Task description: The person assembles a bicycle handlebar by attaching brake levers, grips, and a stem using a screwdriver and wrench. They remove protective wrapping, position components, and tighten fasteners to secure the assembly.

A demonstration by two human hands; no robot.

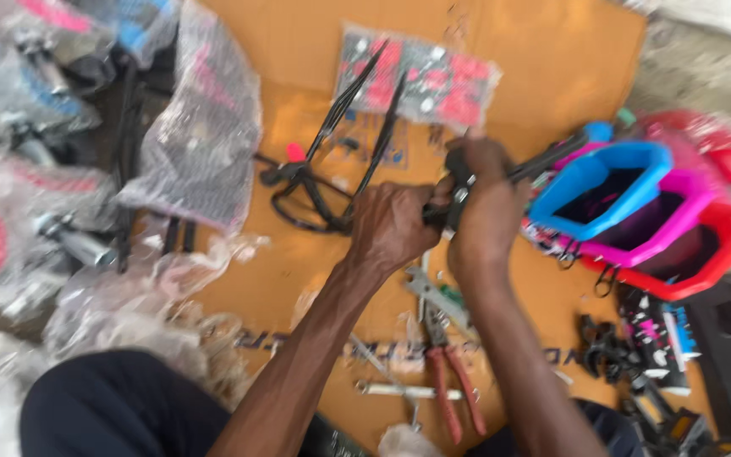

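Left hand: gripping the black metal part; right hand: clamping it too
Handling: probably stiff, light; gripping its middle
Near: red-handled pliers lying on cardboard

Bare cardboard sheet lies open toward its far right corner. The near edge is blocked by red-handled pliers and a wrench. Stacked plastic baskets close the right edge; wrapped bundles crowd the left edge.
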